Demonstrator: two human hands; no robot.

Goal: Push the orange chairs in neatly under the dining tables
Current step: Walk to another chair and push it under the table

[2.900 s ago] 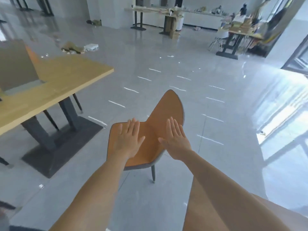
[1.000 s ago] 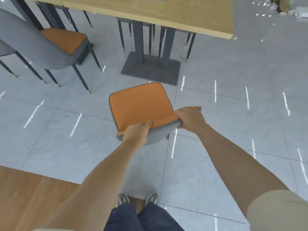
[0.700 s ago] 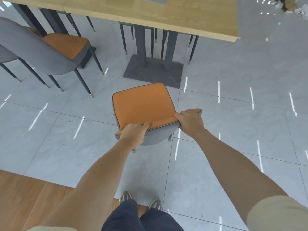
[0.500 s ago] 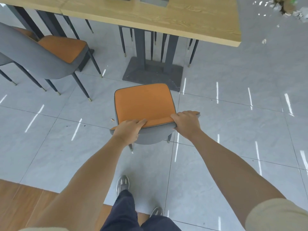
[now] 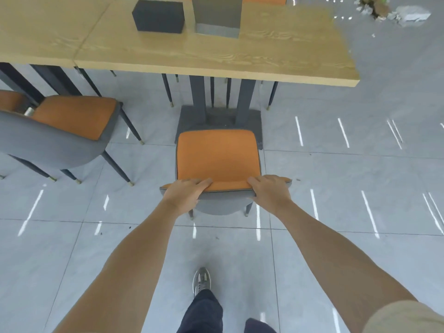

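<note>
An orange chair (image 5: 217, 157) with a grey shell stands on the tiled floor, its seat facing the wooden dining table (image 5: 216, 54). My left hand (image 5: 185, 192) grips the left part of the backrest's top edge. My right hand (image 5: 270, 191) grips the right part of the same edge. The seat's front edge lies just over the table's dark pedestal base (image 5: 218, 118), short of the tabletop's near edge.
A second orange chair (image 5: 67, 126) stands to the left, angled away from the adjoining table. A black box (image 5: 158, 16) and a grey box (image 5: 216, 15) sit on the tabletop. Legs of other chairs show under the table. Debris (image 5: 394, 10) lies far right.
The chair has turned square to the table and moved closer to it. I have stepped forward, and both hands keep their grip on the backrest.
</note>
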